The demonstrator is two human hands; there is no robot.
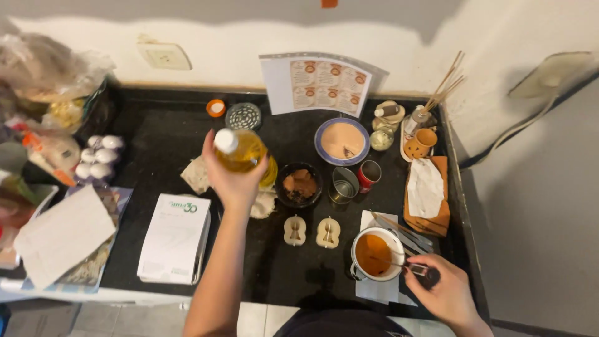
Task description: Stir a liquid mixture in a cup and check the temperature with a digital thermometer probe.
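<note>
Bottle [240, 150] of yellow liquid, white cap on, was raised above the black counter [162, 140], tilted, with my left hand [232, 178] wrapped around its lower body from behind. I noted my right hand [444, 288] at the near right edge of the counter, fingers pinched shut on the handle of a thin utensil [399, 264] whose far end sat inside the white enamel mug [374, 253] of orange liquid. The mug stood on a white paper sheet. Two pale apple-shaped moulds [311, 231], each with a stick across its top, lay just left of the mug. Behind them I recorded a dark bowl [299, 185] of brown pieces, a steel cup [344, 185], a red cup [369, 175] and a blue-rimmed plate [342, 141]. A white box [175, 238] lay left of my forearm.
</note>
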